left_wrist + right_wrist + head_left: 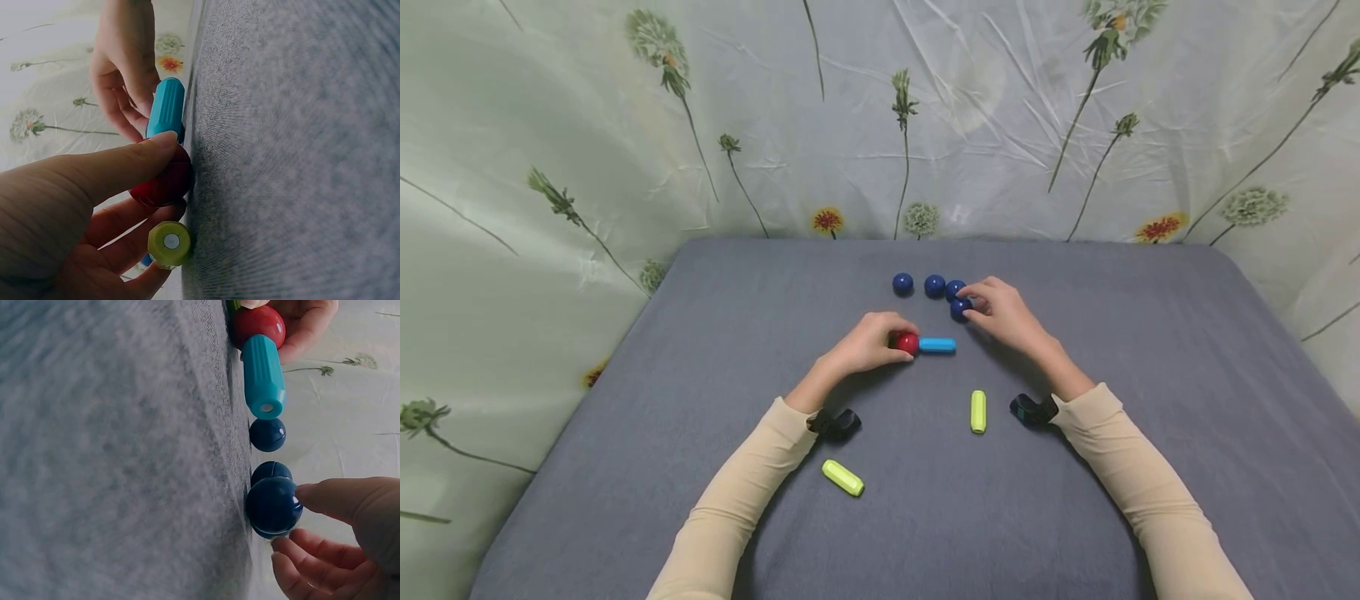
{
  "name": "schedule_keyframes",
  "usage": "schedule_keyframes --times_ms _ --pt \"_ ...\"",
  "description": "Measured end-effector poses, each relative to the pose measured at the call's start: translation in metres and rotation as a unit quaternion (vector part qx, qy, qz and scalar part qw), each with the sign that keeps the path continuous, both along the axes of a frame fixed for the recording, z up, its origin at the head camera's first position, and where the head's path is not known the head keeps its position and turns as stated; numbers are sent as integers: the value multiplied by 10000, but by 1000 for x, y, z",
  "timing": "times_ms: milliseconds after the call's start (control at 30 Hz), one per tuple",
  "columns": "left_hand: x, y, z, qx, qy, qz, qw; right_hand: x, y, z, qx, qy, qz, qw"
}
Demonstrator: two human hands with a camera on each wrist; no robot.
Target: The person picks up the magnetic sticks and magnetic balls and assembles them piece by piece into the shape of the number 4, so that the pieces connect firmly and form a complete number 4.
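My left hand (874,342) holds a red ball (907,343) between thumb and fingers, low over the grey surface. A light-blue ridged stick (937,345) meets the ball's right side. Under that hand, a yellow-green stick (169,244) shows its round end in the left wrist view; whether it joins the ball I cannot tell. My right hand (1006,315) has thumb and fingertips around a dark blue ball (274,505), the nearest of a small group. Just behind it sits another blue ball (954,289), close to the index fingertip.
Two more blue balls, one in the middle (935,286) and one at the left (902,284), lie along the back. One yellow-green stick (978,412) lies between the forearms, another (843,477) beside the left sleeve. A flower-print curtain (820,125) hangs behind the grey cloth surface (910,517).
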State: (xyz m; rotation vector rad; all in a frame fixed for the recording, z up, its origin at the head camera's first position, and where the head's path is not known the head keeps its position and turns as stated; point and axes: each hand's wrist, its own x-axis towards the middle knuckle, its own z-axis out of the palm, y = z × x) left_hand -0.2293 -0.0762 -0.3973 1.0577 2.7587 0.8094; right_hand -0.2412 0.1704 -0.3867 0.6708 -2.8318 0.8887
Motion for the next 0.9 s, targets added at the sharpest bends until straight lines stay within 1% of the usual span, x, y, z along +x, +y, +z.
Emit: schedule_keyframes --times_ms 200,433,600,767,900 --pt "0 0 1 -26 -27 14 10000 -2 -2 -1 244 86 74 9996" --pt "1 0 1 -75 -52 2 10000 0 0 -1 284 100 112 9995" --pt "0 0 0 -93 -84 0 9999 2 0 0 367 -44 181 9992" --pt "1 0 1 -62 -105 3 9999 3 2 1 390 -274 248 9986" --pt "1 0 1 -27 -63 -49 10000 5 6 3 485 -469 411 9969"
